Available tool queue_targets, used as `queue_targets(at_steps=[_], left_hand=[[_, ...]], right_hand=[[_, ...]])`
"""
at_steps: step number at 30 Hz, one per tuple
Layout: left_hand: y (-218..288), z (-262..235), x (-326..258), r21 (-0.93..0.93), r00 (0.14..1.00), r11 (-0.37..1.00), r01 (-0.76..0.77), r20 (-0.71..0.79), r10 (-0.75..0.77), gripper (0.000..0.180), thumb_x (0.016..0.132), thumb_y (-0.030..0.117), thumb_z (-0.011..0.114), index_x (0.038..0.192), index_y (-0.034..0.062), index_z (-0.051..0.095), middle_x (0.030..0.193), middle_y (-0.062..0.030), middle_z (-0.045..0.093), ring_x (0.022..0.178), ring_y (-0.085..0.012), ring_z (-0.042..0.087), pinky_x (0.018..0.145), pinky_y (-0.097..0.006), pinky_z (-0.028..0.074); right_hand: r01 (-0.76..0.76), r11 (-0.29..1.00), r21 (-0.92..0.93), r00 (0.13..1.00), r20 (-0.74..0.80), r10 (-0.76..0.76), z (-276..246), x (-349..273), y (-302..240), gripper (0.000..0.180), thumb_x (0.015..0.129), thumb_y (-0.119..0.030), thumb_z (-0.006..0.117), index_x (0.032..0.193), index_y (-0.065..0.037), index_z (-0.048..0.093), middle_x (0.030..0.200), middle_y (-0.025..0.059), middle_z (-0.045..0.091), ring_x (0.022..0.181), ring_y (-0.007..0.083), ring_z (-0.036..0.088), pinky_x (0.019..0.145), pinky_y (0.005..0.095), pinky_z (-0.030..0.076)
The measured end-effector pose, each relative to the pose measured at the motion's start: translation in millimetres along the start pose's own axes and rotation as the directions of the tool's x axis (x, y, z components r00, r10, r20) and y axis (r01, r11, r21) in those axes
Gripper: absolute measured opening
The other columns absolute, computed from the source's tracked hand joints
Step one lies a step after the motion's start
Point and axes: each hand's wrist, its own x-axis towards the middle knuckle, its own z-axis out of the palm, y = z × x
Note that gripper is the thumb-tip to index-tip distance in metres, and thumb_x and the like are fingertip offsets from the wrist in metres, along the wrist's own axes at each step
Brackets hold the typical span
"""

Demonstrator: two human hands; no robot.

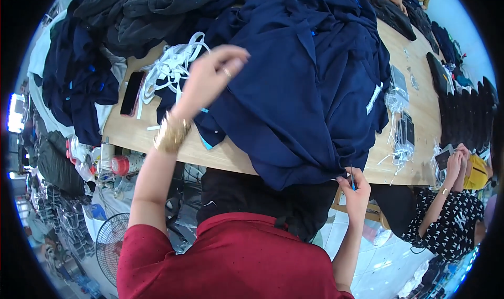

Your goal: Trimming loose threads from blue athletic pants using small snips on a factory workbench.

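Note:
A large heap of navy blue garments [273, 78] covers the middle of the table, its near part hanging over the front edge. My left hand [212, 71] is raised over the left side of the heap, beside a tangle of white tapes [170, 65]. Its fingers are loosely bent, thumb and forefinger slightly apart, and nothing shows in them. At the near right edge of the heap, my right hand [358, 191] is closed on small blue-handled snips [353, 182], close to the navy cloth. The snips are mostly hidden by the fingers.
A phone [132, 93] lies left of the tapes. Packs of tags with white strings [401, 136] sit on the right of the wooden table [231, 155]. Dark garments [147, 15] are piled at the back left. A co-worker [451, 210] at right handles a tag; a fan [113, 246] stands lower left.

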Motion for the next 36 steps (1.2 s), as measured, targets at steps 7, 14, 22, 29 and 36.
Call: queue_targets(at_steps=[7,14,22,29,36], left_hand=[[-93.1,13.2,59.3,0.366,0.996,0.929,0.049,-0.083,-0.02,0.039,0.077,0.037,0.064,0.101,0.0063,0.059,0.106,-0.0087,0.056,0.103,-0.0284,0.049,0.088,-0.039,0.039],[-68.8,-47.9,50.2,-0.116,0.978,0.987,0.111,0.191,-0.088,0.019,0.078,0.018,0.066,0.074,0.0043,0.055,0.066,0.0042,0.048,0.064,-0.0053,0.043,0.059,-0.022,0.036],[-76.0,-97.8,-28.2,0.468,0.893,0.85,0.244,0.234,-0.385,0.017,0.074,0.009,0.067,0.084,0.0026,0.055,0.075,0.0005,0.055,0.068,-0.0073,0.049,0.063,-0.022,0.039],[-12.1,-29.2,10.3,0.222,0.988,0.975,0.016,0.145,-0.05,0.015,0.081,0.011,0.062,0.094,0.003,0.059,0.083,-0.002,0.061,0.072,-0.0099,0.055,0.068,-0.023,0.045],[45.3,144.8,4.0,0.074,0.741,0.828,-0.556,0.496,0.453,0.052,0.067,0.012,0.07,0.115,0.0088,0.051,0.116,-0.0093,0.051,0.105,-0.0267,0.049,0.087,-0.037,0.039]], right_hand=[[-0.098,0.988,0.123,0.995,0.045,0.093,4.1,4.1,-8.3,0.022,0.074,-0.005,0.067,0.094,0.0,0.06,0.072,0.0041,0.061,0.065,0.0071,0.055,0.061,0.0209,0.044],[0.122,0.992,-0.04,0.99,0.072,-0.119,0.9,-12.5,8.7,0.026,0.065,0.001,0.069,0.09,-0.002,0.063,0.083,0.0072,0.062,0.073,0.0147,0.057,0.069,0.0241,0.044],[-0.062,0.991,0.115,0.987,0.155,0.044,27.4,-31.2,44.7,0.035,0.071,-0.002,0.069,0.104,-0.004,0.056,0.092,0.0071,0.062,0.086,0.0146,0.059,0.078,0.0259,0.046],[-0.166,0.956,0.241,0.983,0.122,0.14,20.6,-30.0,47.1,0.018,0.078,0.0,0.063,0.095,0.001,0.059,0.087,0.0055,0.063,0.084,0.011,0.059,0.078,0.0226,0.044],[-0.25,0.918,0.308,0.968,0.108,0.227,36.3,-43.0,52.7,0.013,0.08,-0.004,0.063,0.091,0.003,0.06,0.081,0.0028,0.062,0.078,0.007,0.054,0.073,0.021,0.043]])
